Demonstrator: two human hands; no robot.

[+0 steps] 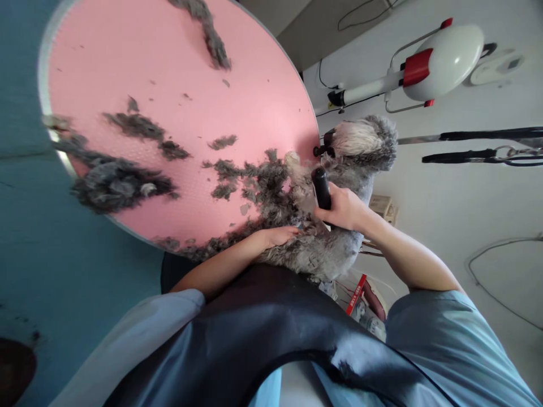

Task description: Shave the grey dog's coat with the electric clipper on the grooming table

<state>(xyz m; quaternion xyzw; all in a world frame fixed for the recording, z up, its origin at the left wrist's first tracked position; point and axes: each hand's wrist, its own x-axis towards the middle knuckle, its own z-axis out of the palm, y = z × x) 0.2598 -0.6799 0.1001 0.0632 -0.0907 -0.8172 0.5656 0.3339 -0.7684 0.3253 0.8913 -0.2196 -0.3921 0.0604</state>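
- Now, the black clipper [321, 186] sits upright against the grey dog [326, 251], its top end just below the dog's shaggy head [365, 141], at the edge of the pink table [169, 56].
- Right hand [344, 210] is clamped around the clipper's lower body, fingers curled tight and knuckles facing the camera.
- Left hand [280, 234] lies flat on the dog's coat, fingers stretched out and close together, gripping nothing, just beside the clipper hand.
- The dog stands at the table's rim, its body pressed up against the person's dark apron [254, 328].
- Cut fur [119, 181] lies in dark clumps all over the pink top, thickest right by the dog.
- Behind, a white-and-red dryer [441, 59] hangs well apart from the dog, with black straps [487, 135] below it.
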